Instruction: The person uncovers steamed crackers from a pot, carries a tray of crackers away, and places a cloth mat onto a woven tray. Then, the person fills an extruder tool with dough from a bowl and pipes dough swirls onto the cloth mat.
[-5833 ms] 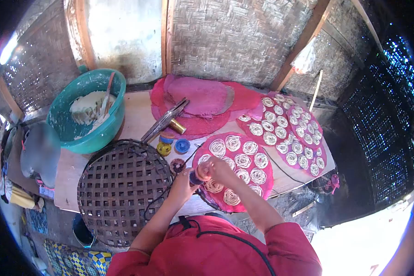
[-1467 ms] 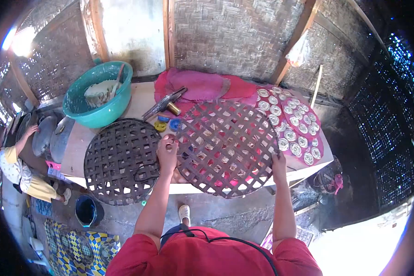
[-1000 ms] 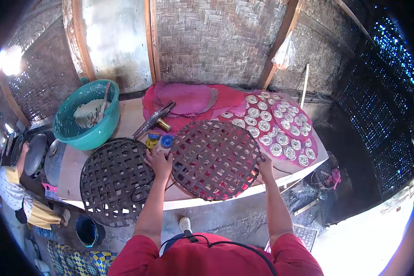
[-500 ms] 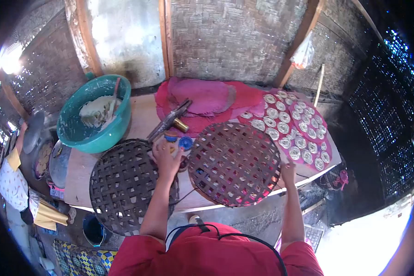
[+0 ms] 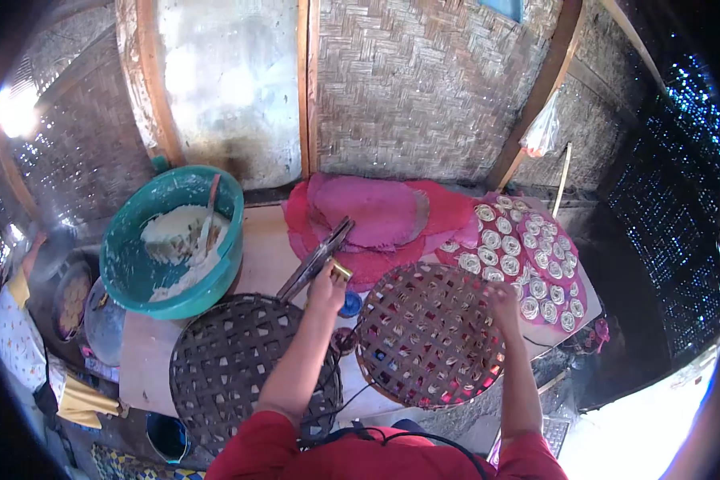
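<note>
My left hand (image 5: 325,290) is closed around a brass cylinder (image 5: 342,270), which sits against a dark wooden press (image 5: 316,260). My right hand (image 5: 502,306) grips the upper right rim of a round brown woven tray (image 5: 428,336). Pale noodle-like strands show through that tray's gaps. A blue round lid (image 5: 350,304) lies between the left hand and this tray. Under my left forearm is a darker round woven tray (image 5: 236,360). Flat pink cloth-like rounds (image 5: 368,210) are piled behind the press.
On the left stands a green basin (image 5: 120,272) of white dough with a stick in it. Several coiled noodle rosettes (image 5: 510,264) cover pink sheets at right. A person's patterned clothing (image 5: 20,344) shows at far left, near a pan (image 5: 74,296).
My left hand has moved from beside the blue lid to the brass cylinder. My right hand has shifted up along the brown tray's rim. The camera view has tilted upward.
</note>
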The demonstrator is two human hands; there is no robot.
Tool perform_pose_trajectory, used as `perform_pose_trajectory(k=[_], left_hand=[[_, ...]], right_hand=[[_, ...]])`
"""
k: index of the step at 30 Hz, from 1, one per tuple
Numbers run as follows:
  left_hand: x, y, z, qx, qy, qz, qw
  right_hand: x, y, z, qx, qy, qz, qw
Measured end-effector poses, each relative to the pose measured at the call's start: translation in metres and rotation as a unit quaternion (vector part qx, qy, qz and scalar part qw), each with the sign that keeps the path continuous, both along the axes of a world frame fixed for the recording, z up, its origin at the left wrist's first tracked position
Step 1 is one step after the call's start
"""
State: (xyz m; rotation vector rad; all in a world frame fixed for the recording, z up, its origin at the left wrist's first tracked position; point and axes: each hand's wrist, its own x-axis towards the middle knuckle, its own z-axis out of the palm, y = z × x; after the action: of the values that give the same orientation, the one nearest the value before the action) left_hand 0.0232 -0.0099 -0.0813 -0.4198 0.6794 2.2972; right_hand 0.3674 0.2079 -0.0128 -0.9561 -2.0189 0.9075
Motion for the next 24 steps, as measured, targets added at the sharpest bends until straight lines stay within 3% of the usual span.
perform_pose_trajectory(k=[1, 2, 4, 6, 8, 10, 14, 16, 19, 23, 24], left_hand=[[-0.004, 0.024, -0.023, -0.058, -0.029, 0.054, 0.996], [-0.005, 0.032, -0.019, -0.056, -0.028, 0.049, 0.997], [-0.005, 0.044, -0.001, -0.217, -0.026, 0.059, 0.974], [0.0, 0.055, 0.029, -0.39, -0.09, 0.081, 0.913], [-0.002, 0.062, 0.03, -0.443, -0.094, 0.072, 0.889], [-0.007, 0.067, 0.025, -0.47, -0.097, 0.053, 0.876], [-0.023, 0.057, 0.007, -0.444, -0.099, -0.017, 0.891], [-0.034, 0.045, -0.004, -0.378, -0.106, -0.078, 0.917], [-0.036, 0.019, 0.007, -0.203, -0.112, -0.094, 0.968], [-0.008, -0.016, 0.029, -0.095, -0.061, -0.087, 0.99], [0.005, -0.028, 0.041, -0.068, 0.016, -0.075, 0.995]], right_hand=[[-0.031, -0.016, 0.022, -0.089, -0.003, 0.018, 0.996], [-0.063, -0.025, 0.035, -0.012, -0.026, 0.022, 0.999], [-0.116, -0.028, 0.05, 0.116, -0.086, 0.053, 0.988], [-0.161, 0.009, 0.031, 0.159, -0.115, 0.071, 0.978], [-0.193, 0.056, 0.001, 0.151, -0.104, 0.057, 0.981], [-0.209, 0.09, -0.013, 0.133, -0.247, 0.037, 0.959], [-0.217, 0.158, -0.058, 0.223, -0.325, 0.017, 0.919], [-0.222, 0.191, -0.077, 0.245, -0.526, -0.009, 0.815], [-0.218, 0.197, -0.064, 0.174, -0.536, 0.033, 0.825], [-0.215, 0.205, -0.076, 0.225, -0.542, 0.091, 0.804], [-0.222, 0.213, -0.086, 0.127, -0.508, 0.048, 0.85]])
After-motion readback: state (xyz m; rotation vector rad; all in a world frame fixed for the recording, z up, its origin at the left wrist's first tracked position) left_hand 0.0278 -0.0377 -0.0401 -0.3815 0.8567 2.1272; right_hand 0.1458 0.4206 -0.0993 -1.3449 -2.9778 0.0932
